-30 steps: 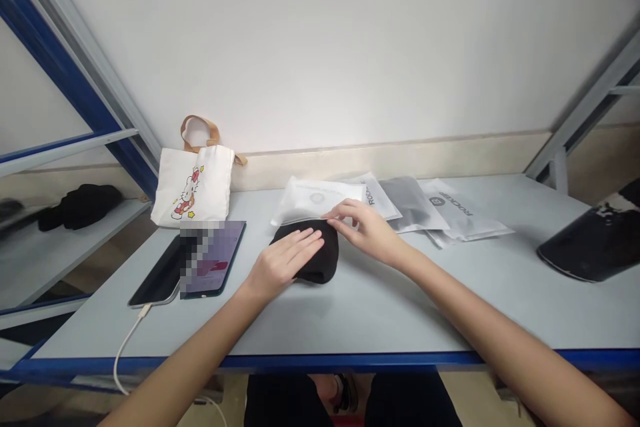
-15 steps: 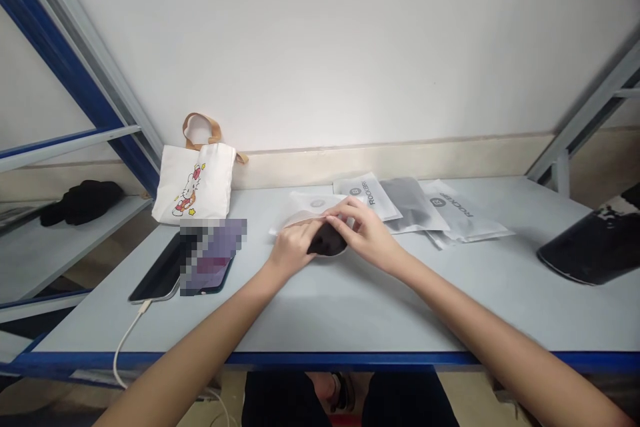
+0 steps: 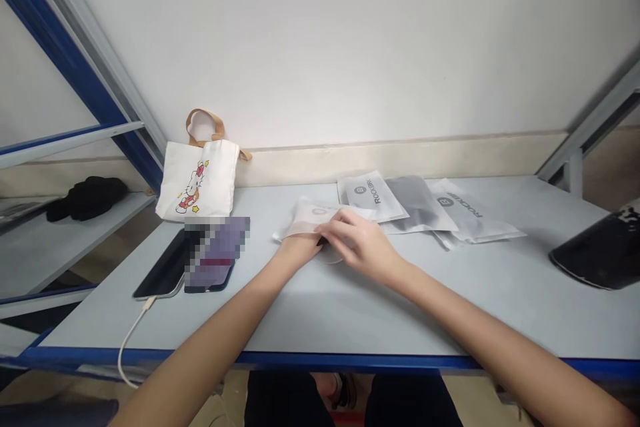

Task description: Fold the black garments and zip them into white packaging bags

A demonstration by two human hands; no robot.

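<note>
**Q:** Where is the black fabric bundle (image 3: 323, 241)?

**A:** At the mouth of a translucent white pouch (image 3: 305, 223) lying on the surface (image 3: 350, 320). Only a sliver of it shows (the hands cover the rest).

**Q:** State of the hands?

**A:** The right hand (image 3: 363, 245) curls over the pouch's edge, gripping it. The left hand (image 3: 297, 252) sits at the mouth with its fingers hidden, so its grip cannot be told.

**Q:** Nearby?

**A:** Printed plastic pouches (image 3: 420, 203) lie just beyond to the right; a canvas tote bag (image 3: 197, 180) stands to the left, behind a cabled phone (image 3: 159, 267).
</note>
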